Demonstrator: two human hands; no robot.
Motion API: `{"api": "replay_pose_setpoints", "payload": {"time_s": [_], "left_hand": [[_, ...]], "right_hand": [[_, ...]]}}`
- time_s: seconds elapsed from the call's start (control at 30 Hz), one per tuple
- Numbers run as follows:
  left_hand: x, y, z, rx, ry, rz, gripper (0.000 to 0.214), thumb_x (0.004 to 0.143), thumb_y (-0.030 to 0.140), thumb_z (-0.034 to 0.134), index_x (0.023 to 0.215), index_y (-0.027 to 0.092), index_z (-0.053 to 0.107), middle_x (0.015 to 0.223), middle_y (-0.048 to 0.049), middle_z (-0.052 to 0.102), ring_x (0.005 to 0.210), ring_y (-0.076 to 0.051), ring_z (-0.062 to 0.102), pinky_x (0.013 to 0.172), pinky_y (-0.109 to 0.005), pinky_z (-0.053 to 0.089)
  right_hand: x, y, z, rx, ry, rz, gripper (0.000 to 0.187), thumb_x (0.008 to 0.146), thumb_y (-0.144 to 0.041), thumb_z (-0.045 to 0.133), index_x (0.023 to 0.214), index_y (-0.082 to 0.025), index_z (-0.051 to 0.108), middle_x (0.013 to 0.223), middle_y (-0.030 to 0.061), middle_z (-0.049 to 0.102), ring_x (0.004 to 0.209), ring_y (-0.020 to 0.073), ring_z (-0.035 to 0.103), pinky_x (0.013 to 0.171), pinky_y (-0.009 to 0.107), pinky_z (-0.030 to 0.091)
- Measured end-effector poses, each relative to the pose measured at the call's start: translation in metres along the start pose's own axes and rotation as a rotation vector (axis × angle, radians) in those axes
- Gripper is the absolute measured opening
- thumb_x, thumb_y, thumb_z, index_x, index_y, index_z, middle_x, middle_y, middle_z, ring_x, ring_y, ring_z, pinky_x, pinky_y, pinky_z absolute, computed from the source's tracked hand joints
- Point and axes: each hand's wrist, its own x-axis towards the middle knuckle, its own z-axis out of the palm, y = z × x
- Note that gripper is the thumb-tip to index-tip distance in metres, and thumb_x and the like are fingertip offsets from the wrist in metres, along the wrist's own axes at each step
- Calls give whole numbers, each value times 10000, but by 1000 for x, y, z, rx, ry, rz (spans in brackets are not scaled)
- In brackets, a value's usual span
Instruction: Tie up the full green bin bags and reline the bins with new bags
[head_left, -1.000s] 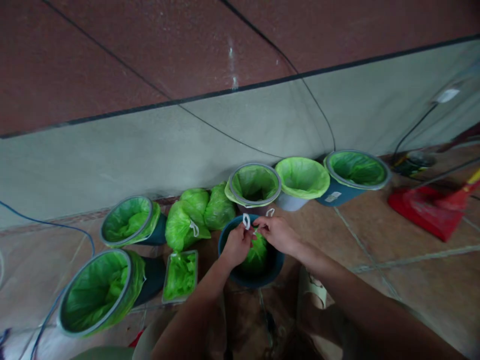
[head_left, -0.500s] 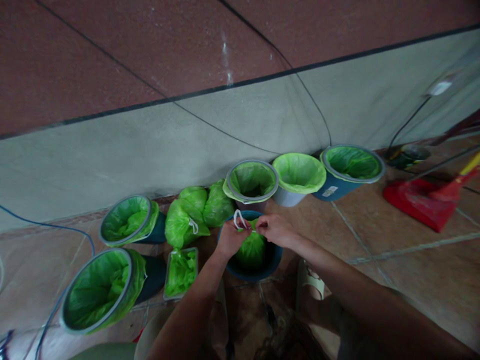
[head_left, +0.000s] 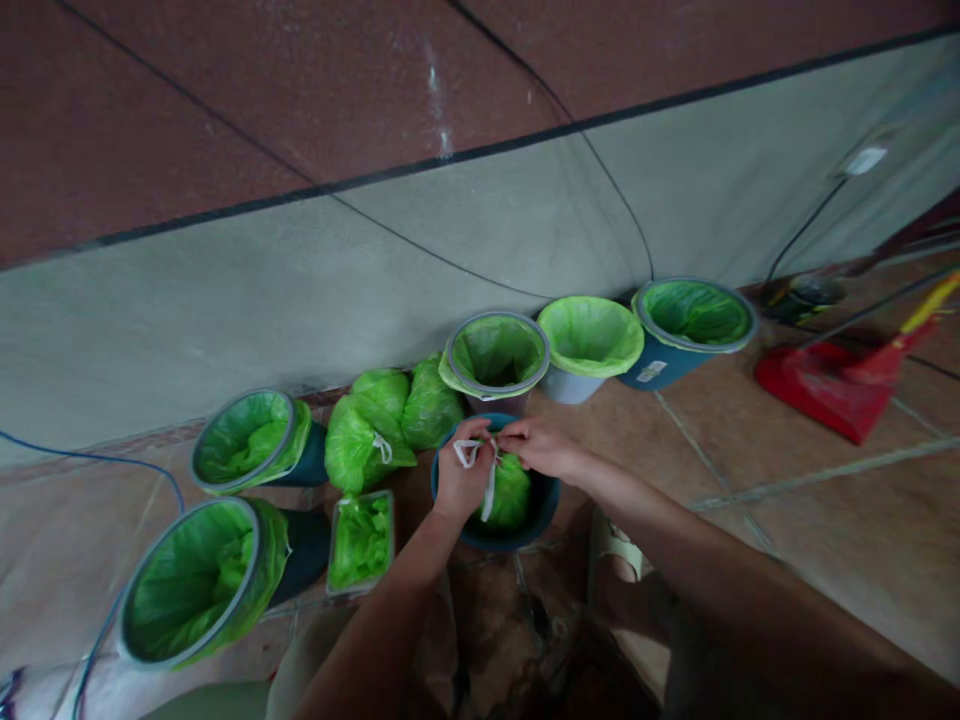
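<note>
Over a dark blue bin (head_left: 529, 520) on the tiled floor, my left hand (head_left: 459, 478) and my right hand (head_left: 536, 447) meet at the top of a green bag (head_left: 511, 492) that sits inside it. Both hands pinch the bag's white drawstring (head_left: 487, 478); one loop lies across my left hand and a strand hangs down in front of the bag. My fingertips almost touch above the bag's gathered neck.
Several bins lined with green bags (head_left: 496, 352) stand along the wall. Two tied green bags (head_left: 367, 440) and a small square lined bin (head_left: 360, 540) lie left of the blue bin. A red dustpan (head_left: 817, 390) is at right; cables run along the wall and floor.
The drawstring loops that stood up above my fingers now lie lower across my left hand, with a strand hanging down. My hands have drawn closer together over the bag.
</note>
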Motion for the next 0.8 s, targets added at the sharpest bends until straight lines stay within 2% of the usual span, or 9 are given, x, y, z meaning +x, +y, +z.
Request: {"api": "replay_pose_setpoints", "payload": {"time_s": [0.1,0.17,0.23,0.3,0.4,0.5,0.6,0.7,0.8], "left_hand": [[-1,-1,2,-34,-6,-44,250,763,178,594,1013,187,578,733,40,581,568,-100,593,568,-220,471],[-1,-2,2,-28,-39,-69,242,761,185,599,1002,184,582,719,40,586,566,-105,596,561,-221,465],[2,-5,0,2,-71,-85,231,752,179,606,983,180,594,718,32,606,588,-113,605,572,-223,467],[5,-8,-2,79,-94,-81,183,743,158,611,926,178,618,721,19,627,628,-120,610,599,-225,468],[6,-12,-6,232,-99,-62,142,735,120,610,856,185,644,746,0,660,679,-131,614,656,-236,475],[4,-17,-8,403,-97,-64,148,729,97,613,838,191,649,751,-15,670,708,-158,628,724,-275,488],[0,-21,-8,553,-122,-106,141,743,98,600,842,187,647,761,-43,670,743,-198,648,771,-325,497],[-2,-26,-9,625,-133,-142,253,743,84,575,971,162,653,939,-113,686,895,-250,663,863,-380,495],[-4,-36,-13,617,-139,-161,556,648,86,659,1198,121,583,1265,-202,576,1147,-321,585,1010,-433,436]], "right_hand": [[1,5,-2,23,-17,-3,310,837,-364,537,774,-115,710,544,-20,529,478,75,405,465,198,321],[0,1,-4,-88,-6,-25,289,841,-333,533,762,-124,717,534,-18,538,497,84,442,489,200,340],[-3,-7,-5,-289,25,-34,253,848,-260,512,788,-143,729,613,8,623,581,107,533,561,209,385],[-8,-16,-6,-521,63,-37,254,856,-210,486,852,-165,735,779,46,706,726,143,617,663,229,425],[-14,-21,-5,-806,74,-38,275,883,-196,449,927,-181,720,949,92,728,866,197,659,747,269,453],[-16,-13,-3,-954,57,3,268,868,-147,450,933,-154,710,970,140,722,921,248,671,762,303,473],[-14,-2,-1,-1002,23,62,278,861,-106,441,940,-115,707,966,178,715,946,283,676,760,323,485],[-10,7,4,-977,31,54,291,901,-127,408,969,-123,692,1000,160,711,941,257,677,774,308,486],[-7,11,6,-932,50,46,259,920,-185,429,945,-150,684,978,134,716,921,227,672,794,284,478]]}}
